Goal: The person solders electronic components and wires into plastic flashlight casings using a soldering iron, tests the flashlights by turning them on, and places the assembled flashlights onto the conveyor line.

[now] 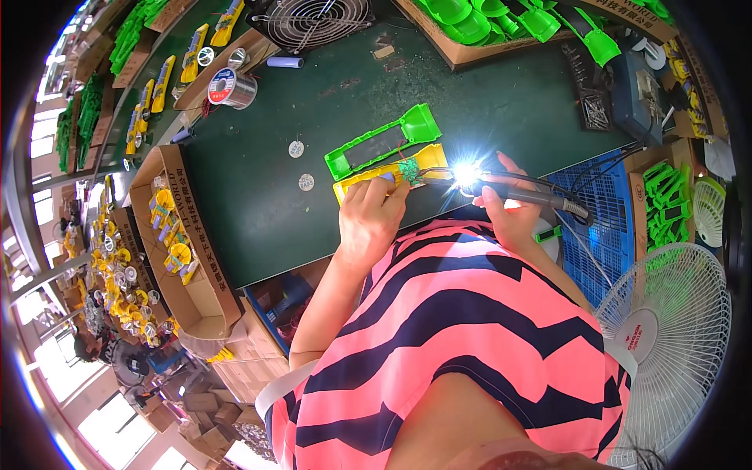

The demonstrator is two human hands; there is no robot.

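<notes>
1. Yellow moulded plastic forms the long handled shell (388, 171) that lies on the dark green bench mat (258, 196), just beyond our left hand (368, 215); a small green circuit board (409, 170) sits in it, just past that hand's fingertips.
2. Our left hand curls down onto the shell, fingers drawn together and pressing it to the mat near the board; what the fingertips pinch, if anything, we cannot tell.
3. Our right hand (501, 205) is wrapped closed around the dark, rod-shaped soldering iron (521, 194), whose tip points toward our left hand and is lost in a white glare (467, 174).
4. We judge the shell light, stiff and smooth, so likely to slide unless held down; its long flat rim beside the board looks the best place to hold. The board seems thin and fragile, with fine wires, and is best touched at its edges.
5. Past the yellow shell lies a matching green plastic shell (384, 141), glossy and hollow; farther off from our left hand stands a shiny reel of solder wire (231, 87).
</notes>
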